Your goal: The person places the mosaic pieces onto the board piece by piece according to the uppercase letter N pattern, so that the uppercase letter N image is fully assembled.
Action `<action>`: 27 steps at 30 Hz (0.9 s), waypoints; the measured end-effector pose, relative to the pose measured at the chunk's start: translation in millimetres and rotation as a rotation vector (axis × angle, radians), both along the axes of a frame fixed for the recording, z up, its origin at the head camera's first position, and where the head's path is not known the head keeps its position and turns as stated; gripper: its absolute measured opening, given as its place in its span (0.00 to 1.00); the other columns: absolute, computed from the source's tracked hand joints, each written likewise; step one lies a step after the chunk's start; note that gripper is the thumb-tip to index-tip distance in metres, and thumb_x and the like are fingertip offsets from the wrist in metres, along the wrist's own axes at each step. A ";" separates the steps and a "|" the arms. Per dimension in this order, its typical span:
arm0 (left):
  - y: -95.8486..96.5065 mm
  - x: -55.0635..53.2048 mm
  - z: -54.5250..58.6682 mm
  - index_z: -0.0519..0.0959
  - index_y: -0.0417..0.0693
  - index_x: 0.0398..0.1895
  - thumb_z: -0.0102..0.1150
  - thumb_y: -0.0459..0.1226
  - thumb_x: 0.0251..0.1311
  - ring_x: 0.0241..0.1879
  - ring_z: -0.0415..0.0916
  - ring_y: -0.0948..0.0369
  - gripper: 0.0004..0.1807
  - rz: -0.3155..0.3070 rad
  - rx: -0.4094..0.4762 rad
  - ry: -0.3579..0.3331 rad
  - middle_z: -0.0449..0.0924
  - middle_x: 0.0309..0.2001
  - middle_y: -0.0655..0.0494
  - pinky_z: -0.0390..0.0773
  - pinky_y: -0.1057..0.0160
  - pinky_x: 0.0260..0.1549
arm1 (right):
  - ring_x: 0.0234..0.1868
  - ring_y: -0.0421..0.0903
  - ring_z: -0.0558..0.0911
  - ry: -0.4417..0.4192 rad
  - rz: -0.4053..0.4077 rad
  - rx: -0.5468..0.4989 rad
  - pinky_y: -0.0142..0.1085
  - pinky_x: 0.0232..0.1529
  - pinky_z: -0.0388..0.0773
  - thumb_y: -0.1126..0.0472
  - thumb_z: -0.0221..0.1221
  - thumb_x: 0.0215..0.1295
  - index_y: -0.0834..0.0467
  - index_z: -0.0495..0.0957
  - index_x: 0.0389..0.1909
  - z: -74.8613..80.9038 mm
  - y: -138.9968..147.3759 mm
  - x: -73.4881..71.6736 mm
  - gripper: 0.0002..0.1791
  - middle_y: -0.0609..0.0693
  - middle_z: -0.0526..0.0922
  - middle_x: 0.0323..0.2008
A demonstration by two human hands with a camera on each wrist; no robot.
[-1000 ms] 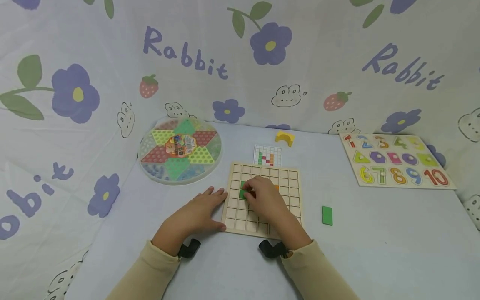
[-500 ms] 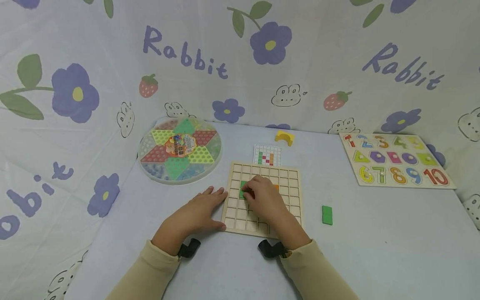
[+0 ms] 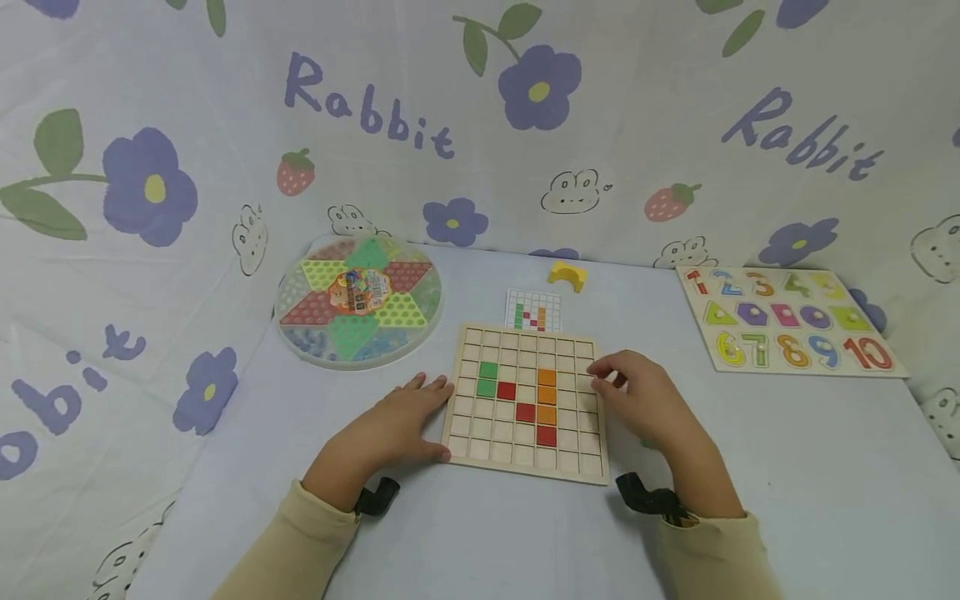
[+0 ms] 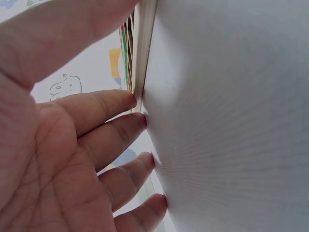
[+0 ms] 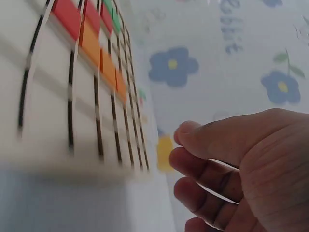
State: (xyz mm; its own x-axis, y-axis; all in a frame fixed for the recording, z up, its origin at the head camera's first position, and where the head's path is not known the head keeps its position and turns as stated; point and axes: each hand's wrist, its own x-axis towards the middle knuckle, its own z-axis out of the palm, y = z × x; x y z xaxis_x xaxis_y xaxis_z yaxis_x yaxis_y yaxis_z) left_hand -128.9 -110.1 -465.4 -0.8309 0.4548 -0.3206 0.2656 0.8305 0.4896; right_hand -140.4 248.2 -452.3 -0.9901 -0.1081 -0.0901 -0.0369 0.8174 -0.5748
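A wooden grid board (image 3: pixel 480 450) lies on the table with two green tiles (image 3: pixel 487 371), three red tiles (image 3: pixel 525 412) in a diagonal and three orange tiles (image 3: pixel 547 396) in a column. My left hand (image 3: pixel 390 425) rests at the board's left edge, thumb and index fingertips touching it, fingers extended. Over the board's right edge is my right hand (image 3: pixel 648 400), its fingers loosely bent. In the right wrist view that hand (image 5: pixel 241 159) holds nothing. Beneath it a sliver of a green piece (image 3: pixel 649 444) shows; the rest is hidden.
Behind the board lies a pattern card (image 3: pixel 533 310), with a yellow arch block (image 3: pixel 568 276) farther back. A round game board (image 3: pixel 360 333) sits at the back left. A number and shape puzzle (image 3: pixel 795 325) is at the back right. Patterned cloth (image 3: pixel 480 192) hangs behind.
My right hand has left the green tiles and moved right, past the board's right edge. It now covers most of the loose green piece. My left hand stays in place.
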 end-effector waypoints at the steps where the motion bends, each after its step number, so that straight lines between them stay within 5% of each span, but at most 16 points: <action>1: 0.0 -0.1 -0.3 0.62 0.46 0.87 0.80 0.45 0.63 0.89 0.45 0.45 0.52 -0.001 -0.003 -0.002 0.57 0.87 0.50 0.52 0.40 0.87 | 0.52 0.55 0.81 -0.003 -0.014 0.015 0.41 0.43 0.82 0.59 0.62 0.80 0.59 0.85 0.61 -1.9 11.3 4.9 0.15 0.58 0.85 0.55; 11: 0.5 -1.1 -1.8 0.62 0.47 0.87 0.80 0.45 0.64 0.89 0.43 0.45 0.52 -0.002 -0.007 -0.012 0.56 0.88 0.51 0.51 0.41 0.87 | 0.44 0.52 0.77 -0.063 -0.085 0.084 0.37 0.37 0.76 0.60 0.66 0.75 0.64 0.83 0.64 -26.5 93.2 43.3 0.21 0.59 0.83 0.48; 27: 0.5 -1.4 -3.3 0.61 0.48 0.87 0.80 0.47 0.63 0.90 0.42 0.45 0.53 0.003 0.006 -0.013 0.55 0.88 0.52 0.51 0.40 0.87 | 0.42 0.50 0.76 -0.014 -0.081 0.049 0.37 0.38 0.75 0.61 0.68 0.74 0.62 0.85 0.59 -38.0 80.4 42.9 0.16 0.57 0.82 0.46</action>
